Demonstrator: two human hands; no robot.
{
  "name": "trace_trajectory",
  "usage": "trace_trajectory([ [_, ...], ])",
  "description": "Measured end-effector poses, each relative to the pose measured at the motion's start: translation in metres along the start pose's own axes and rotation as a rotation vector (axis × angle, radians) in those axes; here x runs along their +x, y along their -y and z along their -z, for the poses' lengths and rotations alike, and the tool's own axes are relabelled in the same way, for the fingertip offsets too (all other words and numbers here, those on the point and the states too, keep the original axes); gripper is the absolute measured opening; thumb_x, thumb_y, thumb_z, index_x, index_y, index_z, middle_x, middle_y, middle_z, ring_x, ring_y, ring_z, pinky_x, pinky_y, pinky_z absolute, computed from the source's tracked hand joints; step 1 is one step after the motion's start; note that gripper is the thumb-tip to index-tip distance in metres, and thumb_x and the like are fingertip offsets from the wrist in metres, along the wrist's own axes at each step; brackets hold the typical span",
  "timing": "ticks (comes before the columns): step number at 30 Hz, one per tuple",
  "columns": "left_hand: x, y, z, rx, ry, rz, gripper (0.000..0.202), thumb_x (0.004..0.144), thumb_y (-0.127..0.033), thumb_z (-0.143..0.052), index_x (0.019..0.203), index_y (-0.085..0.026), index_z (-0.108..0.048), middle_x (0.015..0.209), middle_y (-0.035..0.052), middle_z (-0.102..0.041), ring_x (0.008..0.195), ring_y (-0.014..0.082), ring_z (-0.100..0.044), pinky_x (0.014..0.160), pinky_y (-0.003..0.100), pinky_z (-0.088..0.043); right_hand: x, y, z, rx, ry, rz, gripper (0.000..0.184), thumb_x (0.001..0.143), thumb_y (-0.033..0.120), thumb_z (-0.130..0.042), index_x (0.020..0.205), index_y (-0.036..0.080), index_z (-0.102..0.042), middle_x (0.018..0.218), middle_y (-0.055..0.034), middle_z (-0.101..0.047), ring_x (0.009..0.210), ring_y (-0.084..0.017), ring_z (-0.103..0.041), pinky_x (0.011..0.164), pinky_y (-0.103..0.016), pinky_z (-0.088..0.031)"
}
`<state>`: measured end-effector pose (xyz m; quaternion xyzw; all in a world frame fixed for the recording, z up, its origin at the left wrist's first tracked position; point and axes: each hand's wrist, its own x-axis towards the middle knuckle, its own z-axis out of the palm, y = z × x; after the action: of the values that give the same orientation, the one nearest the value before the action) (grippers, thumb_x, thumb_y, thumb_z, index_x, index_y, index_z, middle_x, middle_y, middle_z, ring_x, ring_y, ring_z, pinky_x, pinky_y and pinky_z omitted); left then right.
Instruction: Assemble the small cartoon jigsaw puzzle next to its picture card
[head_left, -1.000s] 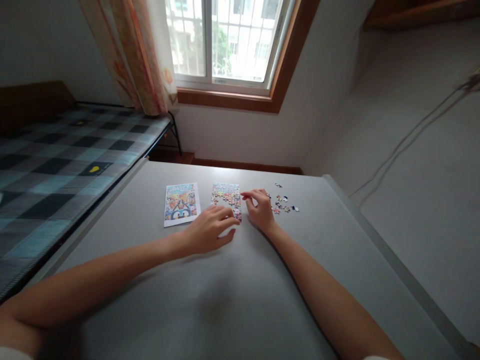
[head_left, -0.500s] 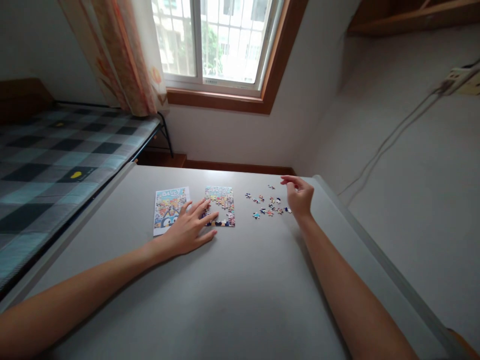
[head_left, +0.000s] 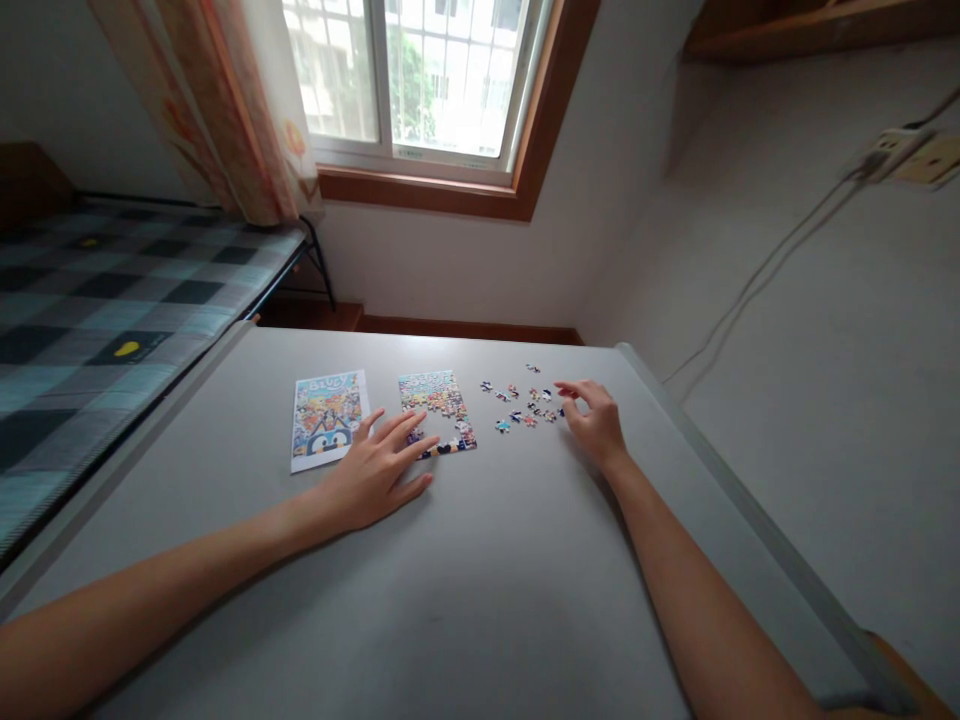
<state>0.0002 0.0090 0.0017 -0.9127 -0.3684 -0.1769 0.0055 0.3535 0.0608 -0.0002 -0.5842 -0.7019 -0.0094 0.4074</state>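
Observation:
A partly assembled jigsaw puzzle (head_left: 435,400) lies on the grey table (head_left: 480,590), with a gap near its lower middle. My left hand (head_left: 375,470) rests flat beside it, fingers spread, fingertips touching the puzzle's lower left corner. To the right, several loose puzzle pieces (head_left: 525,405) are scattered. My right hand (head_left: 596,420) sits at the right end of that scatter, fingers curled toward the pieces and pinching at one; what it holds is too small to make out. A printed reference picture (head_left: 328,415) lies left of the puzzle.
A bed with a checked blue cover (head_left: 105,310) runs along the table's left edge. A window (head_left: 409,80) with a curtain (head_left: 225,110) is on the far wall. A power strip and cable (head_left: 892,155) hang on the right wall, close to the table's raised right edge (head_left: 750,520).
My right hand left the puzzle's right edge, went out past the loose pieces, then came down onto them. My left hand flattened and its fingers spread by the puzzle's lower left corner.

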Motion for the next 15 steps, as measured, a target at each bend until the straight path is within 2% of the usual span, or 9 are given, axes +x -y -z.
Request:
trace_trajectory([
  [8, -0.001, -0.003, -0.001, -0.037, 0.014, -0.089, 0.039, 0.092, -0.038, -0.048, 0.128, -0.025, -0.054, 0.136, 0.0067, -0.052, 0.129, 0.0257, -0.042, 0.111, 0.051, -0.024, -0.004, -0.012, -0.005, -0.01, -0.004, -0.063, 0.026, 0.078, 0.02, -0.047, 0.088, 0.019, -0.071, 0.086, -0.0078, -0.069, 0.084, -0.023, -0.06, 0.086, -0.042, -0.045],
  [15, 0.001, -0.003, -0.001, -0.082, -0.111, -0.046, 0.023, 0.089, -0.029, -0.053, 0.107, -0.022, -0.064, 0.123, 0.006, -0.06, 0.123, 0.0248, -0.046, 0.105, 0.046, -0.035, -0.004, -0.016, -0.006, -0.03, -0.018, -0.099, 0.026, 0.077, 0.021, -0.047, 0.088, 0.019, -0.071, 0.087, -0.008, -0.068, 0.084, -0.023, -0.058, 0.087, -0.042, -0.044],
])
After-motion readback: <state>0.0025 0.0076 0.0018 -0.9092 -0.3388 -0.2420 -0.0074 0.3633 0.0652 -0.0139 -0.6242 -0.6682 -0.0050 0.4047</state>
